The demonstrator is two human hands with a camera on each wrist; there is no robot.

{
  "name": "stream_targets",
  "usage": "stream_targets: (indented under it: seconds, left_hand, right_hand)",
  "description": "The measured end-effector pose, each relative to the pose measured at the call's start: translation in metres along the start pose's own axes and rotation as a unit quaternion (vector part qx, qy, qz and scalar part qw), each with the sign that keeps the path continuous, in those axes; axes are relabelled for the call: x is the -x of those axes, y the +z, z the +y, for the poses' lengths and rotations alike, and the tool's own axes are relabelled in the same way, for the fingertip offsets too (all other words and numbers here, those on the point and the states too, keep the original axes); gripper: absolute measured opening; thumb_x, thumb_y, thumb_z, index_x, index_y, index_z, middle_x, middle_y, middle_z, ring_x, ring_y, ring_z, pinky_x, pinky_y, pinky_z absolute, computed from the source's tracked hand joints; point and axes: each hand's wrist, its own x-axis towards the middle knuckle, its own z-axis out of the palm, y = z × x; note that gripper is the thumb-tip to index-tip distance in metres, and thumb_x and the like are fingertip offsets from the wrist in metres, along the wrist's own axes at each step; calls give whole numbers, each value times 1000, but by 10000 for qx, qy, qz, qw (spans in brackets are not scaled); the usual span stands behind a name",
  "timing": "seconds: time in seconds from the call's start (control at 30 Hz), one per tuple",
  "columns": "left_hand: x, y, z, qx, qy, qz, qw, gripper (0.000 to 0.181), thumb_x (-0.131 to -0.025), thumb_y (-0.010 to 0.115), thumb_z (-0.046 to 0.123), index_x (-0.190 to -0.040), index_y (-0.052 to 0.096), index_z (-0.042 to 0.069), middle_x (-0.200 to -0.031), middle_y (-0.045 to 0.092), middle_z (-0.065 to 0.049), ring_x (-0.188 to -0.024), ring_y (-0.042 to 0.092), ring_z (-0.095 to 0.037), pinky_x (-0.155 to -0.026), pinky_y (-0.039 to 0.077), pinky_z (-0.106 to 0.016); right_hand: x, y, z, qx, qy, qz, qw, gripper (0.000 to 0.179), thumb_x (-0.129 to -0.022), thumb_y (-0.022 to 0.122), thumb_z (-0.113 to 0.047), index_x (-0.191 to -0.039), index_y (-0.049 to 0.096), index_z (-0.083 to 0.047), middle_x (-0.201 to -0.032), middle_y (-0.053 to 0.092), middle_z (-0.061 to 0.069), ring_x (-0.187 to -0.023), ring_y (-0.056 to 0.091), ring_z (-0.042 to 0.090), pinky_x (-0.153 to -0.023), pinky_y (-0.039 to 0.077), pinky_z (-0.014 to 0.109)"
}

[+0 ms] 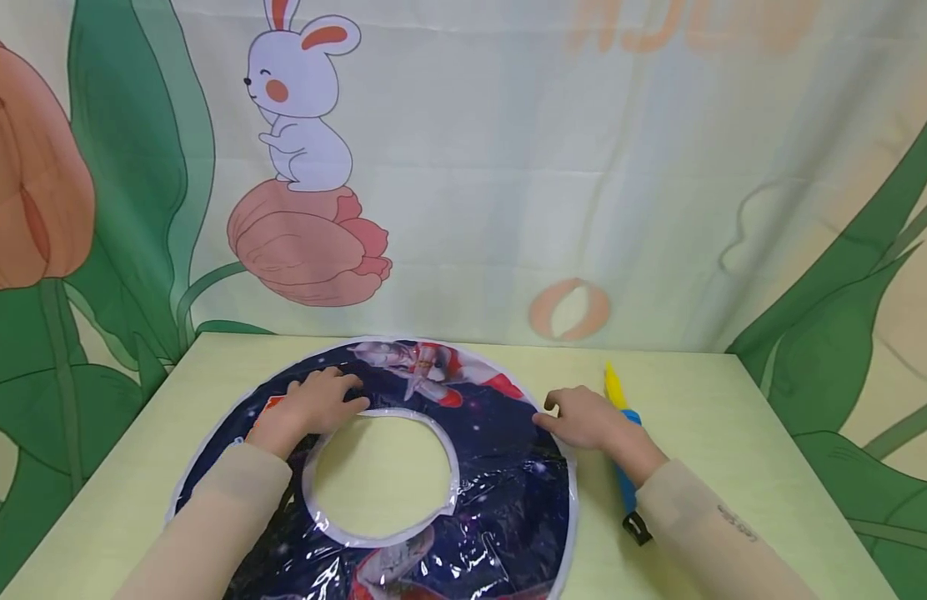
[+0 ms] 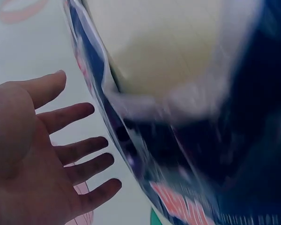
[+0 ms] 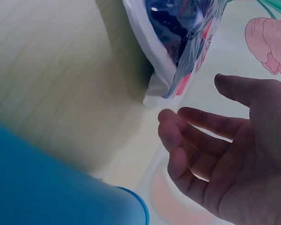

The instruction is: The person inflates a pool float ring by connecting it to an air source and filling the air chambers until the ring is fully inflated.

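Observation:
A flat, slack swim ring (image 1: 508, 500) lies on the table, dark blue with a white rim and red-and-silver printed figures. Over its upper left part is my left hand (image 1: 321, 404). In the left wrist view that hand (image 2: 42, 154) has its fingers spread and fairly straight, beside the ring (image 2: 187, 154), holding nothing. My right hand (image 1: 583, 417) is by the ring's right edge. Seen from the right wrist, this hand (image 3: 225, 150) has loosely bent fingers just short of the ring's white rim (image 3: 152, 47), with nothing in them.
A blue hand pump (image 1: 627, 483) with a yellow nozzle (image 1: 613, 387) and black end lies right of the ring, partly under my right forearm. Its blue barrel (image 3: 61, 183) looms close in the right wrist view. Behind the pale table (image 1: 704, 400) hangs a printed curtain (image 1: 471, 167).

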Motion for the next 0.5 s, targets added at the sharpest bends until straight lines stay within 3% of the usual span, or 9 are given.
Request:
stream_targets:
  seconds: [0.13,0.3,0.5]
  left_hand:
    - [9,-8,-18,-71,-85,21,9999,48,-103,59,36,-137,61,2,-144,48,-32,-135,41,-55,-104,28,-76]
    - [22,-17,-42,5,-129,40,9999,46,-103,60,31,-134,60,-3,-136,52,-34,-129,46,-55,-99,33,-77]
    - [37,-24,-71,103,-220,66,9997,43,-101,59,24,-132,59,-6,-129,54,-36,-118,53,-54,-94,39,-75]
  right_hand:
    - [3,-4,1,38,4,-197,9998,31,-101,66,-26,-115,70,2,-112,71,17,-104,66,37,-93,51,51]
    - [8,-7,3,220,-199,-463,9985,24,-96,67,-7,-118,67,2,-113,70,20,-99,67,36,-88,53,49]
    - [13,-10,8,167,86,-596,9980,58,-87,71,6,-141,51,0,-85,65,10,-71,59,22,-64,50,36]
